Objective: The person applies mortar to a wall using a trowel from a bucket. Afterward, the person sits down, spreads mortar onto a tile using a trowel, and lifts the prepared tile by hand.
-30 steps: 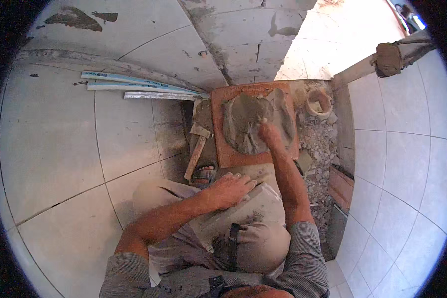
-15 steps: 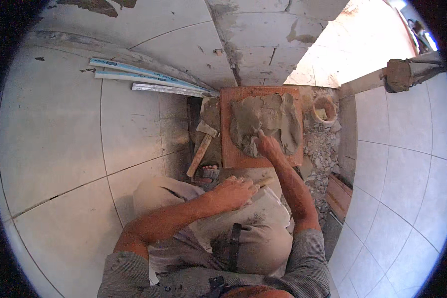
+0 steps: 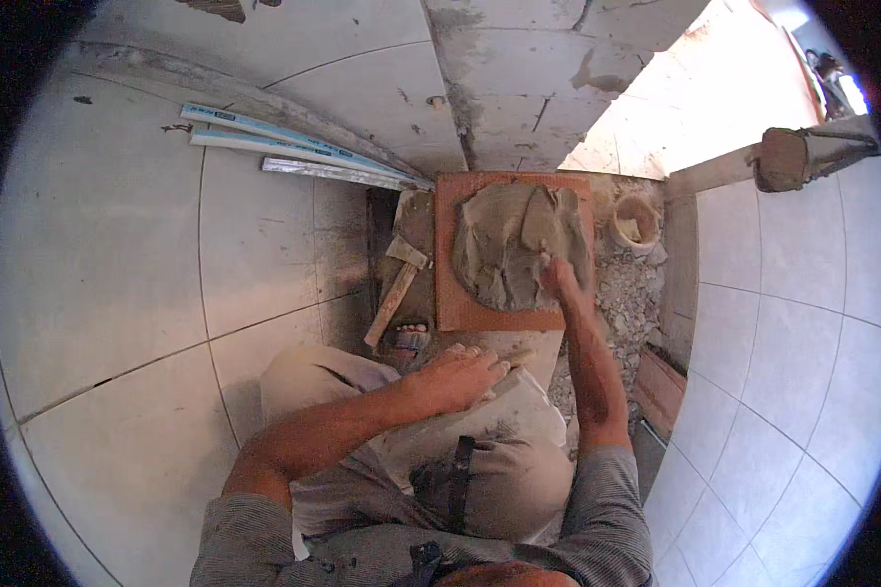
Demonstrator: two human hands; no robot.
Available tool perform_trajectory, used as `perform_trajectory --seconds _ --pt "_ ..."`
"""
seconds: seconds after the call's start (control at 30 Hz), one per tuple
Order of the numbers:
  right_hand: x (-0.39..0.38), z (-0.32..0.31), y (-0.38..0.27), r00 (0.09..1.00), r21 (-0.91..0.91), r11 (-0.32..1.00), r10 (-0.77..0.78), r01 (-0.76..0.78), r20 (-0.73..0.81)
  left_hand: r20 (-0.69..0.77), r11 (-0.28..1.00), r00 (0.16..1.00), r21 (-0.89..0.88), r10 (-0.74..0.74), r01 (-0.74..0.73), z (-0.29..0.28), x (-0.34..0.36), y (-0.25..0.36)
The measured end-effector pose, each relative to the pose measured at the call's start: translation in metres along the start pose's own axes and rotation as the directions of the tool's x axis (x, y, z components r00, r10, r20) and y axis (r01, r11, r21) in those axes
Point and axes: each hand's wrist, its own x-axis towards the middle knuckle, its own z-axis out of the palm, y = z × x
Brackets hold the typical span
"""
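In my right hand [image 3: 562, 282] is a trowel [image 3: 536, 223], its pointed, mortar-coated blade lying in the right part of a mound of wet grey mortar [image 3: 489, 230]. The mortar is spread over an orange ribbed tile [image 3: 450, 311] on the ground in front of me. My left hand [image 3: 457, 379] rests over my bent knee, fingers curled. A tan, wood-like piece [image 3: 523, 358] sticks out by its fingertips; most of it is hidden. Left of the orange tile lies a hatchet-like hammer [image 3: 397, 292] with a wooden handle.
A round tub [image 3: 636, 223] stands on rubble [image 3: 621, 298] right of the tile. Long blue-and-white strips [image 3: 284, 140] lean at the far left. Large pale tiles [image 3: 117, 254] cover the left side. A brown bag-like object [image 3: 785, 159] sits on the right ledge.
My right hand has moved right with the trowel, whose blade now shows flat on the mortar. The mortar's surface has been reshaped. My left hand stays put.
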Motion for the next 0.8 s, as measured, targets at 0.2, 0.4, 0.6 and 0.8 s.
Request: perform_trajectory --seconds 0.2,0.4,0.6,0.8 --pt "0.015 0.079 0.015 0.99 0.417 0.899 -0.134 0.136 -0.035 0.042 0.999 0.998 0.023 0.039 -0.04 0.002 0.01 0.007" --pt "0.025 0.103 -0.056 0.948 0.202 0.937 -0.307 0.284 0.09 0.071 0.998 0.996 0.028 -0.054 0.052 0.008 -0.002 -0.011" --pt "0.081 0.09 0.05 0.828 -0.493 0.736 -0.164 0.465 0.537 0.057 0.998 0.998 0.057 0.028 -0.031 0.015 0.016 -0.006" --pt "0.063 -0.01 0.203 0.281 -0.378 -0.436 -0.271 0.817 0.921 -0.061 0.984 0.983 0.045 0.174 -0.171 -0.004 0.035 0.021"
